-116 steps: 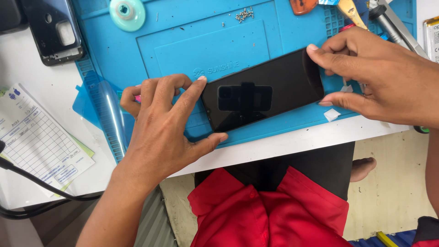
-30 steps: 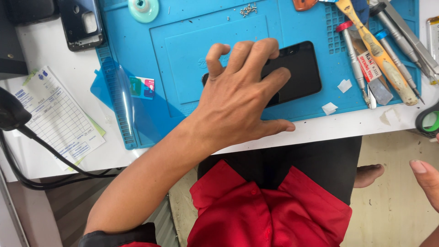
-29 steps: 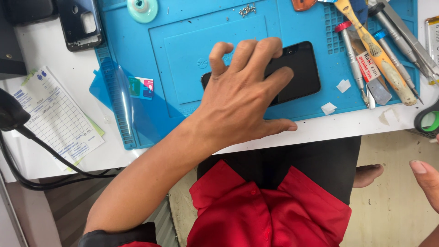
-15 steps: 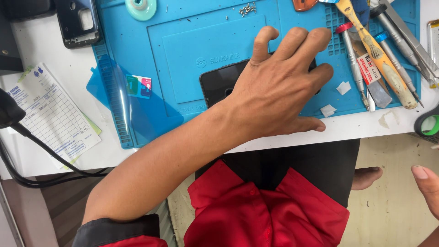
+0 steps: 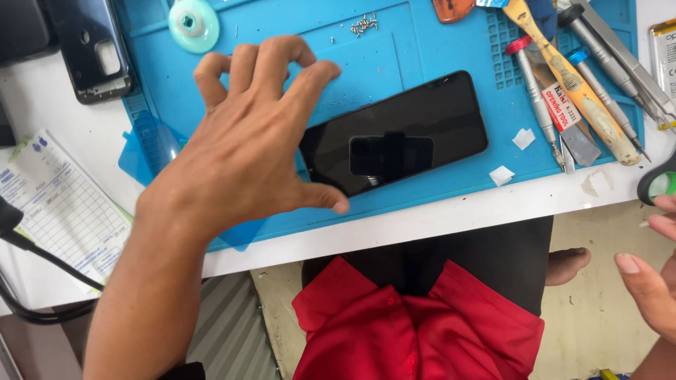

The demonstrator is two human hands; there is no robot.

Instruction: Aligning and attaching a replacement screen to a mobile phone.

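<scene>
At the desk's left edge lies a white printed form (image 5: 53, 204). The left hand (image 5: 239, 148) hovers over the blue repair mat (image 5: 422, 42), fingers spread and curled, gripping nothing, thumb tip at the black smartphone (image 5: 398, 134) lying screen-up mid-mat. A red-and-white labelled opening tool (image 5: 563, 116) lies rightward. The right hand (image 5: 651, 271) hangs open beyond the desk's front edge.
</scene>
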